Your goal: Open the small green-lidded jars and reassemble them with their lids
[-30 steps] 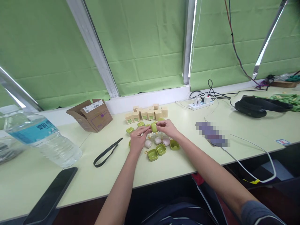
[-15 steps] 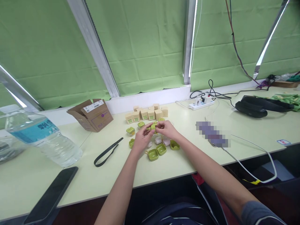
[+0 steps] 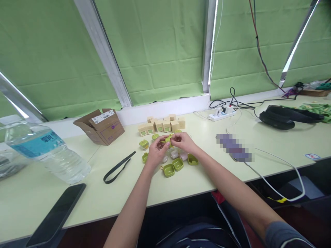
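Observation:
Over the middle of the table, my left hand (image 3: 156, 152) and my right hand (image 3: 184, 142) both have their fingers closed on one small green case (image 3: 168, 140). The fingers cover much of it. Just below them lie small white rounded pieces (image 3: 174, 154). Nearer to me are open green square cups, one with a loop (image 3: 169, 170), another beside it (image 3: 178, 164) and a third to the right (image 3: 192, 159). To the left of my left hand stands a green-lidded container (image 3: 143, 144) with a clear lower part; another green lid (image 3: 155, 136) shows behind it.
Several small beige boxes (image 3: 159, 126) stand behind my hands. A cardboard box (image 3: 108, 129), black strap (image 3: 111, 175), water bottle (image 3: 49, 148) and black phone (image 3: 58, 213) are to the left. Rightward lie a power strip (image 3: 222, 114), blurred-out object (image 3: 234, 148), white cable (image 3: 279, 155) and black item (image 3: 276, 119).
The green case has shifted very slightly left and turned a little between my fingers. Both hands keep their hold, and the things on the table stay where they were.

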`<state>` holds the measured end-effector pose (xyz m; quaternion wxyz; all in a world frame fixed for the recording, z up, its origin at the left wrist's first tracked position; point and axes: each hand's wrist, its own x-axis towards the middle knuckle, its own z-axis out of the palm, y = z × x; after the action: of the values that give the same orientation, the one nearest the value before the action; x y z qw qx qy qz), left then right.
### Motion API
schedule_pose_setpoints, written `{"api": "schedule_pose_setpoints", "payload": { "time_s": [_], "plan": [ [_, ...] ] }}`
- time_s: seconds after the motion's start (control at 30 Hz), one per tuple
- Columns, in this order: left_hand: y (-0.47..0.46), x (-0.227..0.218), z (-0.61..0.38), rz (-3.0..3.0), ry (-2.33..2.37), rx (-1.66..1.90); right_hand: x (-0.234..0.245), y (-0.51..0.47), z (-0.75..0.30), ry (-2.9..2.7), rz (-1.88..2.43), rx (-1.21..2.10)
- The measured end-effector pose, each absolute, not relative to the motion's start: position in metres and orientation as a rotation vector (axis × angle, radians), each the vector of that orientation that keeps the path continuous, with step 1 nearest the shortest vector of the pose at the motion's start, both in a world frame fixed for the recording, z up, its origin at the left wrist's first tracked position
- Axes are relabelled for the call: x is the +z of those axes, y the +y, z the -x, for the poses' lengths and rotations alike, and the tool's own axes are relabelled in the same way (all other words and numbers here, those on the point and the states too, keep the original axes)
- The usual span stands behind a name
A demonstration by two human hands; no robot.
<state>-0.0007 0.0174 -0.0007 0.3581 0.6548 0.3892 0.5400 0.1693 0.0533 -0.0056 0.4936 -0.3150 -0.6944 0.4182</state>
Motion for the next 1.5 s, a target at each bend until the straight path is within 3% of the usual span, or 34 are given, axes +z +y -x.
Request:
{"api": "schedule_pose_setpoints", "payload": {
  "time_s": [0.27, 0.67, 1.13, 1.5],
  "plan": [
    [0.018, 0.0, 0.002, -1.648, 1.029, 1.466, -0.003, 0.054, -0.174, -1.622, 0.749, 1.033],
    [0.031, -0.003, 0.013, -1.334, 1.173, 1.887, -0.001, 0.05, -0.175, -1.684, 0.77, 0.976],
    [0.029, -0.003, 0.012, -1.357, 1.166, 1.888, -0.01, 0.05, -0.176, -2.189, 0.767, 0.601],
    [0.029, -0.003, 0.015, -1.485, 1.241, 1.832, -0.008, 0.052, -0.178, -2.119, 0.977, 0.454]
  ]
}}
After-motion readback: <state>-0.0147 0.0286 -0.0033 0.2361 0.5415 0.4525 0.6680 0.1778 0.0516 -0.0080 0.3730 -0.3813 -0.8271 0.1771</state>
